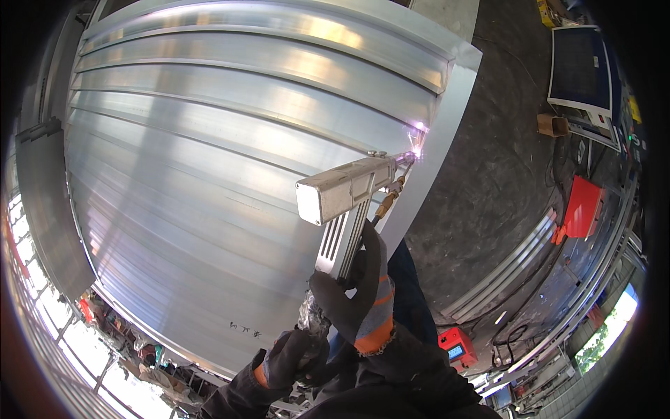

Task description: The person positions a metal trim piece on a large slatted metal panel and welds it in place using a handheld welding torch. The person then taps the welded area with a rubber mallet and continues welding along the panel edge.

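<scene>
My gloved right hand (359, 300) is wrapped round the handle of a handheld laser welding gun (345, 185). The gun's nozzle points at the inner edge of a metal louvre panel's frame (447, 105), where a bright violet-white spark (417, 149) glows at the end of a slat (230, 98). A thin brass-fitted feed tube (386, 202) runs alongside the gun to its tip. Lower down, my gloved left hand (289, 356) is closed round the gun's cable (312, 314), which is wrapped in shiny crinkled film below the handle.
Dark floor (481, 188) stretches right of the panel. A small red box with a screen (457, 348) stands near my right side. Farther right are a red metal object (583, 207), a cardboard box (553, 126), a dark-panelled cabinet (581, 70), metal strips (506, 269) and black cables (513, 342).
</scene>
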The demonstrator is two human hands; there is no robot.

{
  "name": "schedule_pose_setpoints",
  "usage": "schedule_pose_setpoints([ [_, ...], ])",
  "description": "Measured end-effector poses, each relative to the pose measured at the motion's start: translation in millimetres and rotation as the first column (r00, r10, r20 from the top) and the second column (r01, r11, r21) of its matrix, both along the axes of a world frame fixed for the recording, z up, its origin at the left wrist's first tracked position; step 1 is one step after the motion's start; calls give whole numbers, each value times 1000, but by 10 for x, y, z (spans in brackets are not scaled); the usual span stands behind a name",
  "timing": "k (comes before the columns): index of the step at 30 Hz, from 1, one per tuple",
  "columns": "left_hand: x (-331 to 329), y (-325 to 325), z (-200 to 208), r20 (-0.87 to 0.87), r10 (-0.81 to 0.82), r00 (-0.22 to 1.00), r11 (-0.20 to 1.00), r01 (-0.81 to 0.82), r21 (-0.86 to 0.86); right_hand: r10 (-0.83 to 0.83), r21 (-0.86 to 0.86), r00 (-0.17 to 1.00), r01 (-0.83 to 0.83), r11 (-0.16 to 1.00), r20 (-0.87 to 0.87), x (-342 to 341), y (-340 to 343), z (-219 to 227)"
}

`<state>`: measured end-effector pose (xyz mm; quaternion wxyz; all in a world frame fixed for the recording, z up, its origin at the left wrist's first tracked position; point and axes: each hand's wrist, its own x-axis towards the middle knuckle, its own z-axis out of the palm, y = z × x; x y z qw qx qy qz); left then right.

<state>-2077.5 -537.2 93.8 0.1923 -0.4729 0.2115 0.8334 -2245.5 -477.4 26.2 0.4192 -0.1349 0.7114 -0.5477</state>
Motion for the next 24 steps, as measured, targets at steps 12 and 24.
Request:
schedule_pose_setpoints([
  [12,107,56,-14,-26,-3,1000,1000,3,-5,-27,18,998,26,999,62,94,64,10],
  [24,162,74,7,-18,-8,1000,1000,8,7,-32,20,995,30,999,93,159,94,31],
])
